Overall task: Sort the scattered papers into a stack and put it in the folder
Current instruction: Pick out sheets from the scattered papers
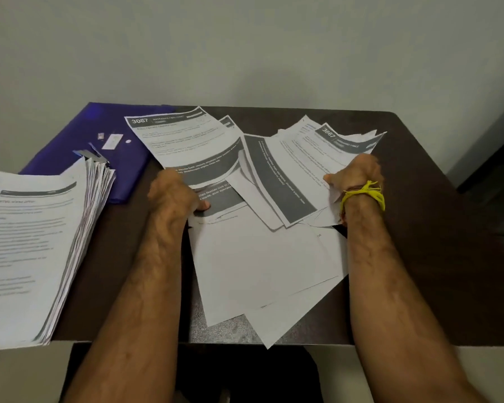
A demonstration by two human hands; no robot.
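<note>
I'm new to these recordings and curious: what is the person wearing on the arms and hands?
Both forearms are bare, with no sleeves in view, and neither the left hand nor the right hand has a glove. The right wrist carries a yellow thread band with frayed, loose ends. No rings or watch can be seen.

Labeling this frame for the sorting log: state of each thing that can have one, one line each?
scattered papers: loose, overlapping, fanned at mixed angles on the table, not stacked.
left hand: grips the left edge of the loose sheets.
right hand: grips a bunch of sheets at their right edge.
thick stack: piled at the left, edges uneven, overhanging the table edge.
blue folder: lying flat, closed, partly under the stack.
</note>
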